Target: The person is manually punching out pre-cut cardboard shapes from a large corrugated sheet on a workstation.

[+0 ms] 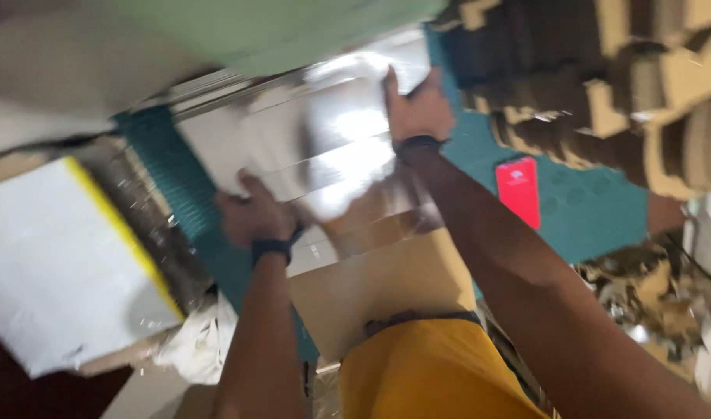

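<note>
The shiny silver sheet (324,147) lies flat on the teal worktop (596,209), its surface throwing back a bright glare, with a plain brown cardboard sheet (386,287) under its near edge. The left hand (250,217) grips the sheet's near left corner, fingers curled over the edge and clamped on it. The right hand (417,109) presses on the far right edge, fingers spread and laid flat on the sheet rather than closed round it (the picture is blurred, so the exact finger hold is hard to read).

To handle the sheet well, I would judge that both hands should keep even tension across the diagonal, so the thin foil face does not crease or buckle, and that the left grip should stay on the very edge to spare the shiny face from marks.

Just right of the sheet lies a red phone (518,190) on the worktop, apart from it. Beyond that rise stacks of die-cut cardboard pieces (603,93). To the left sits a white board with a yellow edge (60,271).
</note>
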